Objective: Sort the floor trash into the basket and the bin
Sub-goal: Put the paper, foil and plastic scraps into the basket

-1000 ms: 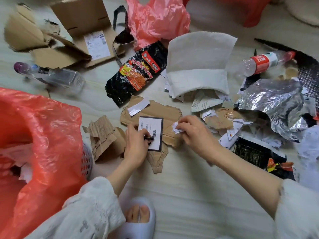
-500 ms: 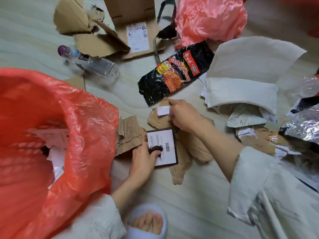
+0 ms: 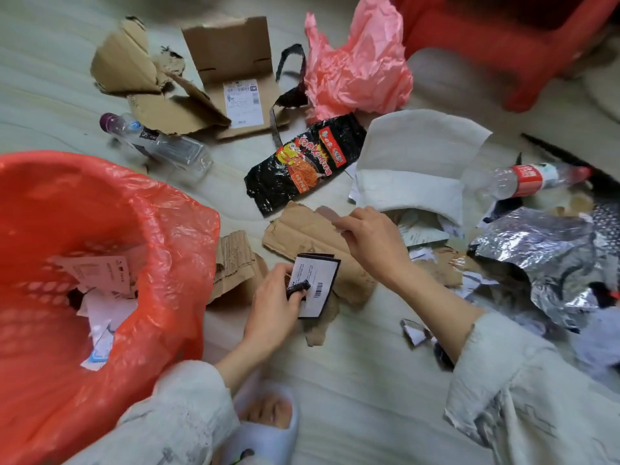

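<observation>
A basket lined with an orange-red plastic bag (image 3: 167, 236) stands at the left with paper scraps inside. My left hand (image 3: 273, 303) grips a black-edged white barcode card (image 3: 317, 286) and a small dark scrap just above the floor. My right hand (image 3: 370, 239) pinches a small paper strip (image 3: 327, 214) lifted over a torn brown cardboard piece (image 3: 302, 229). Floor trash lies all around the hands.
Torn cardboard box (image 3: 231, 82), clear bottle with purple cap (image 3: 161, 146), black noodle wrapper (image 3: 302, 162), pink bag (image 3: 355, 68), white padded envelope (image 3: 412, 162), red-label bottle (image 3: 530, 177), silver foil (image 3: 543, 253), paper scraps. A red stool (image 3: 496, 38) stands at the back right. My slippered foot (image 3: 265, 421) is below.
My right hand has lifted the small paper strip off the brown cardboard. My left hand has raised the barcode card slightly. The view has shifted back to the right.
</observation>
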A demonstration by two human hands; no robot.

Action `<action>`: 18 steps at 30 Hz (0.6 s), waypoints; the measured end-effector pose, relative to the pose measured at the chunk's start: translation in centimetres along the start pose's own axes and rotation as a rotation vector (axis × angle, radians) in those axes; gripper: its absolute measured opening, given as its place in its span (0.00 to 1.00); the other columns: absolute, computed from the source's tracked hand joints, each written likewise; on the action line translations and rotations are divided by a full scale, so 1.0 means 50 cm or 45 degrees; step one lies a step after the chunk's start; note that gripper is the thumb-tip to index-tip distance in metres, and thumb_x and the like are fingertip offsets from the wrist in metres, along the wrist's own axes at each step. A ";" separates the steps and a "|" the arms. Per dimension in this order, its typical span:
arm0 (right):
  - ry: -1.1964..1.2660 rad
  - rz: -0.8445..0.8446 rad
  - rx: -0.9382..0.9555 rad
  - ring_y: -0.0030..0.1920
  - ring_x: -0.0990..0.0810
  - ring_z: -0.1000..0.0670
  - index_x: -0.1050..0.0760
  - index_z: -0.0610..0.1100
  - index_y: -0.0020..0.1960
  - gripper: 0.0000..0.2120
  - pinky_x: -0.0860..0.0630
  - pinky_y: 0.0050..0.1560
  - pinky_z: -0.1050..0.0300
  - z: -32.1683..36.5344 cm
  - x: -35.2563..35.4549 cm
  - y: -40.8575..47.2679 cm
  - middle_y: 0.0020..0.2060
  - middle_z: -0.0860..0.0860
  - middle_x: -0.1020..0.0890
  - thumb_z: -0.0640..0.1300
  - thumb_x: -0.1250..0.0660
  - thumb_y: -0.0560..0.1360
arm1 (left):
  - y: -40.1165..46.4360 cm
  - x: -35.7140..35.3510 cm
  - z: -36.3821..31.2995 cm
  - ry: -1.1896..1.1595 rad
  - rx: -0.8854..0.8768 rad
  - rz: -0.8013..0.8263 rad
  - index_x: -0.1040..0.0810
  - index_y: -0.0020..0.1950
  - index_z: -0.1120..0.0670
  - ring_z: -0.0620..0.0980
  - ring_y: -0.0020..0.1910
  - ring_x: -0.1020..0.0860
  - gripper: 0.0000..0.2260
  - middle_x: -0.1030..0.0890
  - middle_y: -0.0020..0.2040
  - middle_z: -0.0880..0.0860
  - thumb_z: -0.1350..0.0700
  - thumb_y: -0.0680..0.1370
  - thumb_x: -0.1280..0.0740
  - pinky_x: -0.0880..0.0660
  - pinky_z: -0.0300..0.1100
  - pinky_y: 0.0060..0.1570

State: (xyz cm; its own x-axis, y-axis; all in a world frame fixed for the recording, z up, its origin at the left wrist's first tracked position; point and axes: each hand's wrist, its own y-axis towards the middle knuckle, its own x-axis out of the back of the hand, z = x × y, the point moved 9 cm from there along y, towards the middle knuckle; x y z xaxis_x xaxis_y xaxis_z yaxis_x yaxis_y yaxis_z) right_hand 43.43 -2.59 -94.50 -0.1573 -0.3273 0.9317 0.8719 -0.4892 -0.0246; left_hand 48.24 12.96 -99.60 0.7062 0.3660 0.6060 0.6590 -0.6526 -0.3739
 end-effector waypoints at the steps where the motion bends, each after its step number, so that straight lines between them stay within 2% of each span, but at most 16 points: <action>1: 0.010 -0.028 -0.020 0.35 0.23 0.40 0.18 0.43 0.51 0.11 0.32 0.30 0.55 0.000 0.032 -0.022 0.33 0.43 0.21 0.33 0.31 0.71 | -0.012 0.005 -0.024 0.011 -0.054 0.005 0.28 0.55 0.55 0.52 0.55 0.25 0.11 0.21 0.54 0.53 0.62 0.74 0.34 0.34 0.38 0.50; 3: -0.020 -0.035 -0.045 0.38 0.24 0.39 0.23 0.46 0.61 0.16 0.30 0.30 0.52 0.005 0.087 -0.059 0.36 0.42 0.22 0.36 0.35 0.74 | -0.032 0.021 -0.070 0.016 -0.139 -0.008 0.27 0.54 0.54 0.51 0.53 0.25 0.10 0.21 0.53 0.51 0.61 0.74 0.34 0.31 0.41 0.51; 5: -0.035 -0.061 -0.090 0.44 0.24 0.39 0.32 0.47 0.69 0.22 0.25 0.38 0.46 0.014 0.141 -0.088 0.42 0.41 0.21 0.37 0.38 0.76 | -0.054 0.046 -0.118 0.008 -0.205 -0.036 0.27 0.53 0.53 0.51 0.51 0.25 0.08 0.22 0.51 0.51 0.59 0.74 0.34 0.29 0.44 0.50; 7: 0.018 -0.157 -0.187 0.51 0.24 0.40 0.36 0.45 0.71 0.24 0.25 0.47 0.45 0.034 0.217 -0.119 0.48 0.41 0.20 0.39 0.37 0.76 | -0.094 0.088 -0.179 -0.018 -0.342 -0.100 0.27 0.51 0.53 0.52 0.49 0.24 0.07 0.22 0.49 0.51 0.59 0.74 0.35 0.27 0.48 0.48; 9: 0.084 -0.230 -0.247 0.52 0.24 0.40 0.30 0.43 0.65 0.18 0.26 0.48 0.47 0.068 0.277 -0.144 0.49 0.42 0.19 0.40 0.36 0.76 | -0.143 0.147 -0.231 -0.049 -0.468 -0.218 0.27 0.51 0.54 0.49 0.46 0.26 0.08 0.24 0.48 0.49 0.61 0.73 0.34 0.28 0.47 0.46; 12: 0.005 -0.205 -0.196 0.50 0.23 0.42 0.24 0.42 0.51 0.06 0.31 0.43 0.53 0.160 0.330 -0.163 0.47 0.44 0.19 0.40 0.36 0.75 | -0.216 0.254 -0.268 -0.107 -0.593 -0.388 0.25 0.49 0.54 0.48 0.43 0.28 0.08 0.27 0.44 0.47 0.63 0.72 0.33 0.33 0.41 0.41; 15: 0.028 -0.265 -0.098 0.50 0.23 0.44 0.23 0.43 0.49 0.05 0.35 0.39 0.56 0.290 0.362 -0.159 0.47 0.46 0.18 0.41 0.35 0.75 | -0.275 0.382 -0.241 -0.096 -0.611 -0.562 0.24 0.47 0.57 0.49 0.42 0.28 0.08 0.26 0.43 0.49 0.65 0.70 0.31 0.34 0.39 0.40; 18: 0.228 -0.355 -0.065 0.49 0.21 0.43 0.21 0.43 0.49 0.06 0.27 0.43 0.53 0.414 0.371 -0.128 0.46 0.46 0.17 0.42 0.34 0.73 | -0.311 0.519 -0.183 -0.095 -0.551 -0.758 0.25 0.45 0.56 0.51 0.41 0.28 0.08 0.25 0.42 0.52 0.65 0.70 0.31 0.32 0.43 0.42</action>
State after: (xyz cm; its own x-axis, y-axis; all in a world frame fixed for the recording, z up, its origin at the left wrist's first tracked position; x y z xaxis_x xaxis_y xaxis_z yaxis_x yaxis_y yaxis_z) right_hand 44.54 11.22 -69.57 -0.4694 -0.3098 0.8269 0.7602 -0.6181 0.2000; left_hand 53.96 26.52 -71.64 0.2871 0.7739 0.5645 0.7859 -0.5273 0.3230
